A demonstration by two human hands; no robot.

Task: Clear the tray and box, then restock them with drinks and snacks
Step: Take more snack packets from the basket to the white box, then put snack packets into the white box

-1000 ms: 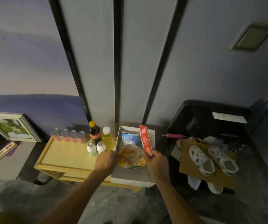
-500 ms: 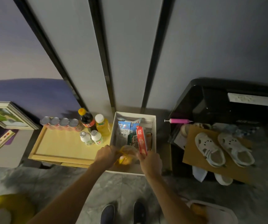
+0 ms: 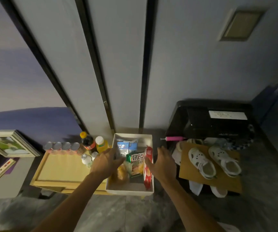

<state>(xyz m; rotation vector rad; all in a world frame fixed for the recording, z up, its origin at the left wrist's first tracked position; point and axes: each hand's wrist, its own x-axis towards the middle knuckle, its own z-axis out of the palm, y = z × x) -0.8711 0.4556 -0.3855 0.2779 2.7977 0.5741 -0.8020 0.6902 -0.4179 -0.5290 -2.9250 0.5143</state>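
A white box [image 3: 129, 190] stands on the floor by the wall. In it are a blue-white packet [image 3: 126, 145], a green snack packet [image 3: 135, 160], a yellow bag [image 3: 120, 173] and a red biscuit pack [image 3: 148, 169] leaning on the right wall. My left hand [image 3: 106, 162] reaches over the box's left wall, fingers bent down among the packets; what they touch is hidden. My right hand [image 3: 164, 164] hovers just right of the red pack, fingers spread, holding nothing. Left of the box, a wooden tray [image 3: 56, 169] carries a row of cans [image 3: 61, 146], a dark soda bottle [image 3: 87, 141], an orange juice bottle [image 3: 101, 144] and small white bottles [image 3: 87, 159].
Right of the box, a sheet of cardboard [image 3: 193, 174] bears white shoes [image 3: 201, 162] in front of a black appliance [image 3: 210, 121]. A pink pump [image 3: 174, 138] lies between them. A framed picture [image 3: 9, 144] leans at the left. The wall is directly behind.
My right hand has let go of the red biscuit pack, which now leans inside the box. The yellow bag lies in the box and my left hand has shifted towards the back.
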